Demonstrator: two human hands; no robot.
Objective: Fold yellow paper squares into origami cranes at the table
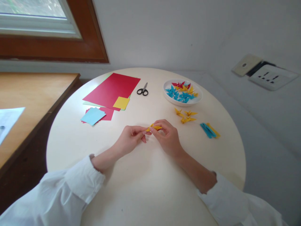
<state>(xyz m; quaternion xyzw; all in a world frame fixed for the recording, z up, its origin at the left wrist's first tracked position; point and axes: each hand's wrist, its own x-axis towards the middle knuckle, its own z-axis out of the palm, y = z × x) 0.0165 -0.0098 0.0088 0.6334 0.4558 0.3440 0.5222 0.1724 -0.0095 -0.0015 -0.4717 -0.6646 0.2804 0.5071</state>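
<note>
A small yellow origami crane (155,127) is pinched between my two hands above the middle of the round white table (141,175). My left hand (131,138) grips its left end between thumb and fingers. On the other side, my right hand (168,137) has thumb and fingertips closed on its right part. The fingers cover some of the folds. To the right of my right hand, three yellow paper cranes (187,120) lie on the table. Behind them a white dish (197,99) holds red, yellow and blue cranes.
Folded blue and yellow paper strips (208,130) lie at the right. Black-handled scissors (142,91) rest at the back. At the left are red paper sheets (110,89), a yellow square (121,103) and light blue squares (93,116). A wooden desk (35,91) stands beyond the table's left edge.
</note>
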